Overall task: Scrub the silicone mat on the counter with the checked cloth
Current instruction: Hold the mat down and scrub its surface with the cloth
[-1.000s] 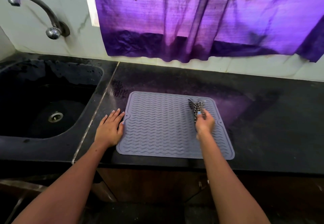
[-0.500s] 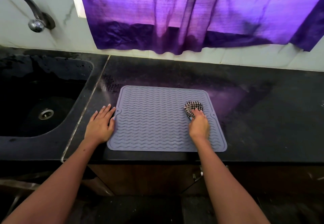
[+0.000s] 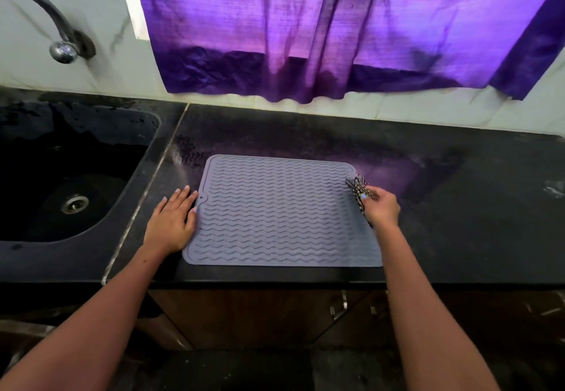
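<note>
A grey silicone mat (image 3: pixel 275 210) with wavy ridges lies flat on the black counter (image 3: pixel 458 207). My right hand (image 3: pixel 382 208) grips a bunched black-and-white checked cloth (image 3: pixel 356 187) at the mat's right edge, near its far right corner. The cloth pokes out ahead of my fingers and is blurred. Flat on the counter, my left hand (image 3: pixel 171 221) has its fingers straight, and the fingertips touch the mat's left edge.
A black sink (image 3: pixel 70 176) with a metal drain is set into the counter at the left, under a curved tap (image 3: pixel 61 45). A purple curtain (image 3: pixel 336 29) hangs over the back wall. Cabinet doors with handles (image 3: pixel 339 308) sit below the counter's front edge.
My right hand has slid the cloth rightward, from inside the mat's right side to its right edge. The left hand stays pressed at the left edge. The camera view shifted slightly.
</note>
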`<control>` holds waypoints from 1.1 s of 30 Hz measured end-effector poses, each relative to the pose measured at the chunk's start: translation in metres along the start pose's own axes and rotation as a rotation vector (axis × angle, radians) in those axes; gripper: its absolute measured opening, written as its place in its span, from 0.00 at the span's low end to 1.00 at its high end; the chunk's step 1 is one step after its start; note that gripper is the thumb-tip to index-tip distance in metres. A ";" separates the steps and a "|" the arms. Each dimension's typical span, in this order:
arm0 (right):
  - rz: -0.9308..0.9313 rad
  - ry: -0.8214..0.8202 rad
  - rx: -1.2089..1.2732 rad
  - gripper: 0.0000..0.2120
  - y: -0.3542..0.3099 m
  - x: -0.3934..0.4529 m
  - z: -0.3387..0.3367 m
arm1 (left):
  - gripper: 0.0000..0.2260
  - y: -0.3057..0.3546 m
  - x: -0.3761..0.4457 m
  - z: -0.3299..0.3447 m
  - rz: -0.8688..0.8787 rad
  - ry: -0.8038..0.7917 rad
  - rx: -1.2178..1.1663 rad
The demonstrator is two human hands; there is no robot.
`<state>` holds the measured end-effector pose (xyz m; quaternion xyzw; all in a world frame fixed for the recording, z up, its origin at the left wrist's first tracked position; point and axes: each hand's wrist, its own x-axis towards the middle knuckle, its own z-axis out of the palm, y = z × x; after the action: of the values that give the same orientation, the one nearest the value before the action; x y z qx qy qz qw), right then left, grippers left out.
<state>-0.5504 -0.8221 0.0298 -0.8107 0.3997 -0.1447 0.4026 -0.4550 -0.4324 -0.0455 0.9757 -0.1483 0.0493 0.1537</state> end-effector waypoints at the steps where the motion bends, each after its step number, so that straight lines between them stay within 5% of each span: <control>1: -0.039 0.055 -0.079 0.15 0.003 -0.007 -0.002 | 0.35 0.000 0.000 0.001 0.002 0.003 -0.003; 9: -0.311 0.020 -0.337 0.22 0.043 -0.042 0.029 | 0.34 -0.001 0.000 0.001 0.015 0.013 -0.006; 24: -0.076 -0.175 -0.194 0.16 0.019 -0.024 -0.015 | 0.30 0.000 -0.001 -0.002 0.035 -0.002 -0.010; 30: -0.080 0.120 -0.205 0.17 0.032 -0.065 -0.023 | 0.30 -0.002 -0.001 -0.001 0.037 -0.008 -0.016; 33: -0.161 0.114 -0.245 0.19 0.050 -0.087 -0.005 | 0.31 -0.002 -0.001 -0.001 0.038 -0.004 -0.015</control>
<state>-0.6350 -0.7761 0.0021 -0.8735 0.3703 -0.1724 0.2647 -0.4551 -0.4299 -0.0452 0.9716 -0.1675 0.0491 0.1597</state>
